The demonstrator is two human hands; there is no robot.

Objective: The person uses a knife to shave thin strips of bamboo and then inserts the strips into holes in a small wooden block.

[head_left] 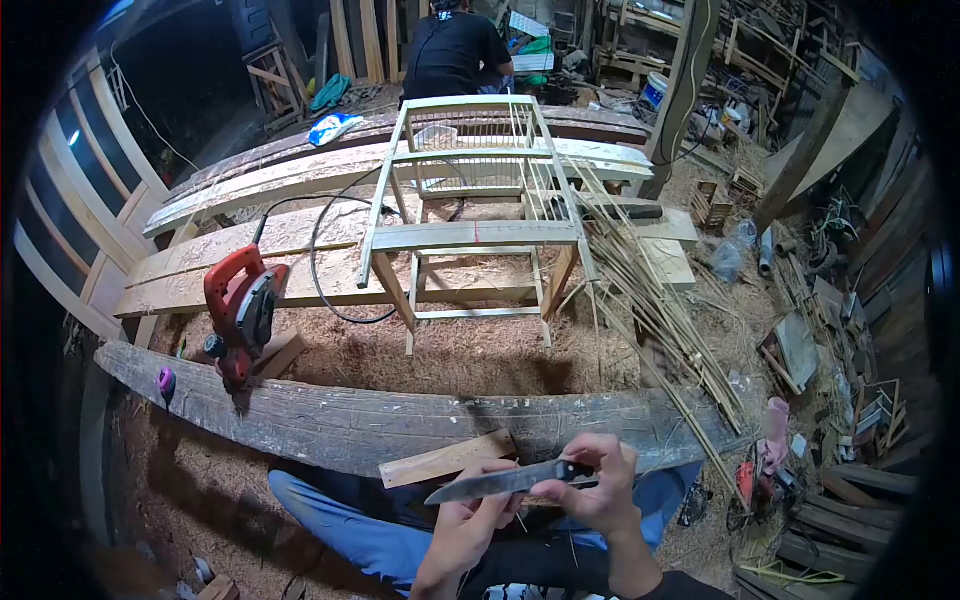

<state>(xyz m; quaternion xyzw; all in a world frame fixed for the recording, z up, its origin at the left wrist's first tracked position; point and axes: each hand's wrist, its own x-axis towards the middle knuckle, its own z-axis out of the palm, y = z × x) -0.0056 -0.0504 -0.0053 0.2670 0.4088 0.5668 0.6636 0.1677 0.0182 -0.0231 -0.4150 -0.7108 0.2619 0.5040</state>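
A knife [487,487] with a dark handle lies nearly level above my lap, its tip toward the left. My right hand [597,488] is closed round the handle, thumb near the base of the blade. My left hand [470,520] pinches the blade at its middle, with fingers in front of and behind it. Whether a thin strip is also in the left fingers, I cannot make out. Just beyond the blade, a short wooden board [445,459] rests slantwise against the bench plank [330,425].
A slatted wooden frame [475,235] stands ahead on planks [180,265]. A red power planer [240,310] sits at left, a purple roll [166,380] beside it. Thin bamboo strips [665,310] lean at right. Farther back, a person [455,55] sits facing away.
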